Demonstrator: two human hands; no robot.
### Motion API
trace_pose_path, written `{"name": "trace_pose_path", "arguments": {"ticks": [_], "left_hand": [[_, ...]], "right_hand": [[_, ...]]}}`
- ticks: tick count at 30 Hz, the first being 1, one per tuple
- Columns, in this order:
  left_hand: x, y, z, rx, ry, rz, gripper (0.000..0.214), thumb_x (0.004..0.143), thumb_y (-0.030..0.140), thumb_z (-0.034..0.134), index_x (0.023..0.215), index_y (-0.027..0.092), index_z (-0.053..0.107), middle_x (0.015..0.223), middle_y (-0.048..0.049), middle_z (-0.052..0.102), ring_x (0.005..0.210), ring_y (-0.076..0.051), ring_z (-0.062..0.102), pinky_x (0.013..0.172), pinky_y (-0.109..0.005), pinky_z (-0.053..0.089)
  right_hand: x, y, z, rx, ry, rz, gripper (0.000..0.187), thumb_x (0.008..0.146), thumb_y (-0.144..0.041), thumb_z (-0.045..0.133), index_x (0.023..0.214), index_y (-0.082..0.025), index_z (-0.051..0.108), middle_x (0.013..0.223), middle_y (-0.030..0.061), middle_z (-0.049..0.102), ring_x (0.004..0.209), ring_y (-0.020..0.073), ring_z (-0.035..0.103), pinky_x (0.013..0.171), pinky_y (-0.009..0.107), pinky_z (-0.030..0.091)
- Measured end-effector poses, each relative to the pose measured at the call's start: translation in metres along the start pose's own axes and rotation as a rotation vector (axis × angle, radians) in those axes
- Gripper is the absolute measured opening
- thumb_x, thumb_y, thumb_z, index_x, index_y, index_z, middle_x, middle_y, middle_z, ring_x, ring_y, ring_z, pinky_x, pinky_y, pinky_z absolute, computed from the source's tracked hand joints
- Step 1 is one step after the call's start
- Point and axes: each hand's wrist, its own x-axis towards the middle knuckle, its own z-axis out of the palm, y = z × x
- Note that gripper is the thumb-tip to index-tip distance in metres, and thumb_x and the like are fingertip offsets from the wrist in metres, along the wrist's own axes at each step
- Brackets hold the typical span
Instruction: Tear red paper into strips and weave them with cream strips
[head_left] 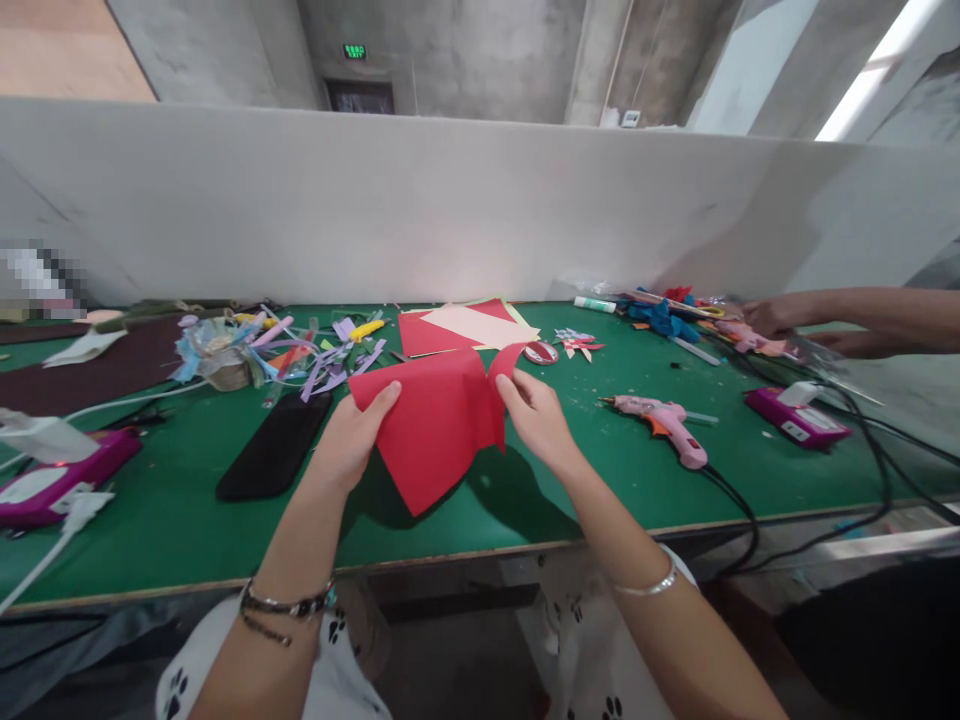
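A sheet of red paper (431,425) is held up between my two hands above the green table. My left hand (358,425) pinches its left edge, thumb on the near face. At the right side my right hand (534,415) grips a narrower part of the red paper that curls and stands partly apart from the main piece. Whether that strip is folded, torn or cut cannot be made out. Behind the paper lie flat red and cream sheets (480,325), with a roll of tape (541,352) close by my right fingers.
A pink glue gun (664,425) with a cable lies at right, near a purple power strip (799,415). On the left are a black phone (274,450), purple paper strips (345,365) and another power strip (67,475). A co-worker's hand (772,315) reaches in from the right.
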Motion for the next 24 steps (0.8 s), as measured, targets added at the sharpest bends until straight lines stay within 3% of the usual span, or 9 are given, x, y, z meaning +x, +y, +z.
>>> {"name": "trace_pose_path", "arguments": {"ticks": [8, 14, 24], "left_hand": [[0.000, 0.000, 0.000, -0.019, 0.047, -0.039, 0.024, 0.065, 0.032, 0.061, 0.082, 0.014, 0.064, 0.076, -0.0078, 0.068, 0.076, -0.025, 0.064, 0.065, -0.034, 0.054], [-0.002, 0.003, 0.004, -0.030, 0.058, -0.075, 0.020, 0.070, 0.028, 0.057, 0.083, 0.014, 0.064, 0.073, -0.0075, 0.069, 0.074, -0.023, 0.065, 0.066, -0.032, 0.054], [0.005, -0.003, -0.005, 0.071, 0.112, 0.072, 0.029, 0.061, 0.038, 0.064, 0.077, 0.013, 0.064, 0.066, -0.0048, 0.067, 0.062, -0.021, 0.064, 0.055, -0.027, 0.053]], "right_hand": [[0.001, 0.004, 0.004, -0.035, 0.040, 0.002, 0.029, 0.078, -0.033, 0.036, 0.054, -0.019, 0.030, 0.051, -0.0056, 0.029, 0.050, 0.0086, 0.031, 0.050, 0.023, 0.022], [0.000, 0.005, 0.011, 0.074, 0.046, 0.101, 0.034, 0.075, -0.041, 0.040, 0.052, -0.020, 0.028, 0.049, -0.0065, 0.025, 0.047, 0.0075, 0.025, 0.047, 0.023, 0.019], [0.000, -0.006, -0.001, 0.192, 0.011, 0.118, 0.034, 0.076, -0.041, 0.039, 0.052, -0.019, 0.034, 0.050, -0.0053, 0.029, 0.048, 0.0073, 0.027, 0.046, 0.022, 0.022]]}}
